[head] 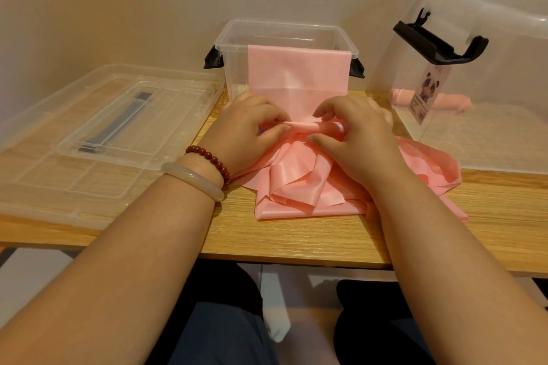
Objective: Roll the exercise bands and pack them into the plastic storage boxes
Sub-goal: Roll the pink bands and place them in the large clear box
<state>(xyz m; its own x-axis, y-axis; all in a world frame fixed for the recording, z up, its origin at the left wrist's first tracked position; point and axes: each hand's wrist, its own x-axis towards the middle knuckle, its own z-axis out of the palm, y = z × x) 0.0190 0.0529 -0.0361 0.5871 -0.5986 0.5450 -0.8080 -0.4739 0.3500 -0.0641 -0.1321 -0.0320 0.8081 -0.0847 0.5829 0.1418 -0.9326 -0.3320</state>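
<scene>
The pink exercise band (296, 77) hangs from the front rim of the open clear storage box (237, 35) down to the worktop (296, 240), where its near part is wound into a thin roll. The left hand (249, 124) and right hand (358, 130) each pinch one end of that roll with curled fingers and thumb, and the loose rest lies bunched beneath the wrists. A clear lid (103, 133) lies flat on the left, and a second clear box (489, 68) on the right holds a rolled pink band (450, 101).
</scene>
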